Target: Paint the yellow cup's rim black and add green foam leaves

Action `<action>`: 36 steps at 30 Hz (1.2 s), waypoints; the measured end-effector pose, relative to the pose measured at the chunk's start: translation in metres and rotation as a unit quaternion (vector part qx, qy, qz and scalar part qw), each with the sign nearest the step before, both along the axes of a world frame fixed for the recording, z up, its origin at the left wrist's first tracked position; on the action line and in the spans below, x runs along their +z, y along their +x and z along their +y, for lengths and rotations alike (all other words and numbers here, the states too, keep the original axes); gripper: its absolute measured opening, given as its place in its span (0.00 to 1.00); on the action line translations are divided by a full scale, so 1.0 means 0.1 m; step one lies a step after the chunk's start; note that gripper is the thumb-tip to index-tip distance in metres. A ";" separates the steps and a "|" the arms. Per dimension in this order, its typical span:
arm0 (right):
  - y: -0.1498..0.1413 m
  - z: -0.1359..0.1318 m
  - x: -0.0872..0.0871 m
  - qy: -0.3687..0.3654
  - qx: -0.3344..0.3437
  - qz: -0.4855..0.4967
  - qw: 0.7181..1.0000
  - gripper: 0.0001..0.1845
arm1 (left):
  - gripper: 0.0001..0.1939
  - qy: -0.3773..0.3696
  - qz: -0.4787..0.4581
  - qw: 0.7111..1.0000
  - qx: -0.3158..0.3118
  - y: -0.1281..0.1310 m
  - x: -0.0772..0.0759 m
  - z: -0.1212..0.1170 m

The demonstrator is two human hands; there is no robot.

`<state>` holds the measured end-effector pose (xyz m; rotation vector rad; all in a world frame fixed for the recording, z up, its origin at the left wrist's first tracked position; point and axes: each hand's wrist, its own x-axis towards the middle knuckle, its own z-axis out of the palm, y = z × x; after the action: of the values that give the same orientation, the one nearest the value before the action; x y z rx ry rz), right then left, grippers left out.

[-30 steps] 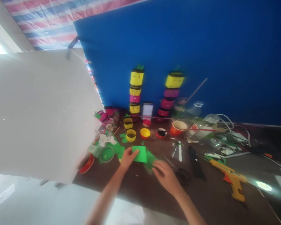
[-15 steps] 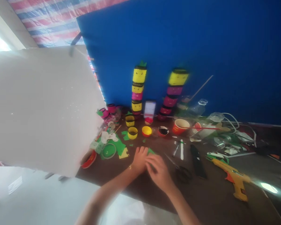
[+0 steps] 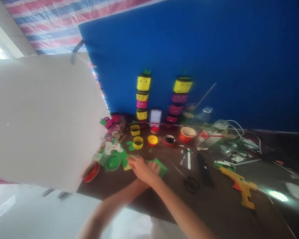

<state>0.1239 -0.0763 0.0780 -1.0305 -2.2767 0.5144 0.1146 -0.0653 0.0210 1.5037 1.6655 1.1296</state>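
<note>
My left hand [image 3: 153,167] lies flat with its fingers on a small green sheet [image 3: 162,168] on the dark table. My right hand [image 3: 140,170] crosses over the left wrist, its fingers stretched out toward a yellow paper piece [image 3: 127,167] and a larger green sheet [image 3: 124,155]. Nothing shows in its grasp. A clear round lid or ring [image 3: 113,163] rests on that larger sheet. Right of my hands lie scissors [image 3: 190,184], a white pen [image 3: 188,159] and a black strip-like object [image 3: 205,171].
Behind stand two stacked yellow-and-pink towers [image 3: 142,97] [image 3: 177,98], yellow cups [image 3: 138,143] and a red paper cup [image 3: 187,135]. A yellow glue gun [image 3: 244,192] lies at right, below plastic scraps. A red round tin-like object [image 3: 92,173] sits near the left edge by a white board [image 3: 45,122].
My right hand has moved left, crossing over my left wrist. More of the small green sheet shows beside my left fingers. The whole view has shifted slightly.
</note>
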 end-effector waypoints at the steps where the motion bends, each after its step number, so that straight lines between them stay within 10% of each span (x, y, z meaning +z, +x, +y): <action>1: 0.02 0.02 0.02 0.004 0.002 0.000 1.000 0.14 | 0.20 0.005 0.007 1.000 -0.004 -0.04 0.01 -0.01; 3: 0.17 0.02 0.03 0.014 0.008 0.002 1.000 0.16 | 0.19 0.022 0.029 0.999 -0.029 -0.14 0.01 -0.09; 5: 0.49 0.02 -0.03 0.020 -0.018 0.025 0.999 0.15 | 0.19 0.084 0.146 0.964 -0.207 -0.27 -0.01 -0.19; 8: 1.19 0.02 -0.21 0.003 -0.199 0.008 0.980 0.14 | 0.25 0.118 0.222 0.917 -0.311 -0.45 -0.02 -0.30; 14: 2.20 0.18 -0.48 -0.015 -0.383 -0.048 0.922 0.14 | 0.32 0.136 0.340 0.864 -0.346 -0.44 -0.02 -0.26; 22: 2.01 0.31 -0.46 -0.077 -0.420 -0.127 0.895 0.29 | 0.22 0.180 0.365 0.843 -0.351 -0.47 0.05 -0.13; 27: 1.98 -0.05 -0.41 -0.061 -0.409 -0.118 0.903 0.20 | 0.17 0.207 0.361 0.841 -0.346 -0.53 -0.03 -0.11; 36: 1.93 -0.39 -0.61 0.009 -0.209 -0.104 0.972 0.25 | 0.11 0.248 0.358 0.825 -0.361 -0.47 -0.12 -0.04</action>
<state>0.3164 -0.1153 0.0173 -1.5665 -2.1402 0.2160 0.0674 -0.0693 0.0091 2.8347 0.9758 0.5922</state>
